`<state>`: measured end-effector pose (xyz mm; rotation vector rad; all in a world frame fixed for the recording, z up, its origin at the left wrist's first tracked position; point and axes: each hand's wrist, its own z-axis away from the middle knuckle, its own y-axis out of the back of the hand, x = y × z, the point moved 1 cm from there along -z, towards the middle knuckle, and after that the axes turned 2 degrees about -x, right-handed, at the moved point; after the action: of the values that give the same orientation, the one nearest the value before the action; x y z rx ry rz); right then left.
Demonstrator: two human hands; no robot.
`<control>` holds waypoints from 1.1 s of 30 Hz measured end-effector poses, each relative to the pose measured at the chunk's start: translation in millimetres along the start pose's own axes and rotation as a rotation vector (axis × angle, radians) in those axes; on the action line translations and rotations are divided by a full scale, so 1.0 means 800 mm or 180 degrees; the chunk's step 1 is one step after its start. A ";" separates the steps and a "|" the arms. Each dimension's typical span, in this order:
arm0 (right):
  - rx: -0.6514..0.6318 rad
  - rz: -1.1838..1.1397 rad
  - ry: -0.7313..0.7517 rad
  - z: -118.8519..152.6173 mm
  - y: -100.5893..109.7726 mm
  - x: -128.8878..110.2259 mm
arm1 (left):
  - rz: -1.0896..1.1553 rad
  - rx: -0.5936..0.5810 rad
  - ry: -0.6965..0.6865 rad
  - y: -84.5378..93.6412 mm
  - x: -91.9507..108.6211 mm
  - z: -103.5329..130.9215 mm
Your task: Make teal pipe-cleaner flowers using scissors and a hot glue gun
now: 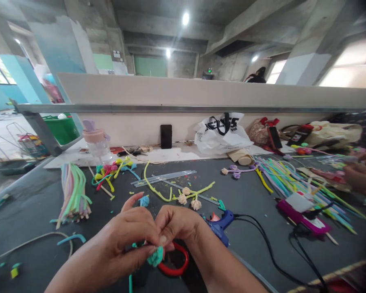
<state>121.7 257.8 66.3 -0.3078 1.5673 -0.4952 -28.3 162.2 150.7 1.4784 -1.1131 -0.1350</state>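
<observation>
My left hand is closed in a pinch on a small teal pipe-cleaner flower, with one finger raised. Against it, the fingertips of my right hand are pressed onto the same flower. Just below my hands lie red-handled scissors, partly hidden by the right wrist. A blue glue gun rests right of that wrist. Past my fingers are a small blue flower and a yellow-green pipe-cleaner stem bearing several cream flowers.
A pipe-cleaner bundle lies left, loose pipe cleaners right. Clear glue sticks lie mid-table. Black cables run near a magenta power strip. A bottle and phone stand behind. Another person's hand is far right.
</observation>
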 end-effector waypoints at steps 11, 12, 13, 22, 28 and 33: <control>0.0296 -0.0076 0.0108 0.002 -0.005 -0.007 | -0.0542 0.0568 -0.0128 -0.009 -0.003 -0.001; 0.0291 -0.0074 0.0130 0.002 -0.006 -0.008 | -0.0548 0.0578 -0.0120 -0.010 -0.002 -0.001; 0.0288 -0.0074 0.0157 0.002 -0.006 -0.008 | -0.0553 0.0579 -0.0116 -0.010 -0.002 -0.002; 0.0222 -0.0179 0.0231 0.002 -0.005 -0.007 | -0.0476 0.0012 -0.0078 0.005 0.004 -0.002; 0.0089 -0.0137 0.0119 0.000 -0.005 -0.004 | -0.0324 0.0063 -0.0058 0.007 0.005 -0.001; 0.0094 -0.0074 0.0188 0.001 -0.007 -0.008 | -0.0359 0.0242 -0.0059 0.001 -0.004 0.003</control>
<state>122.4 256.2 74.6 -0.2914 1.6139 -0.5493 -31.6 162.6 149.2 1.6114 -1.0597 -0.1869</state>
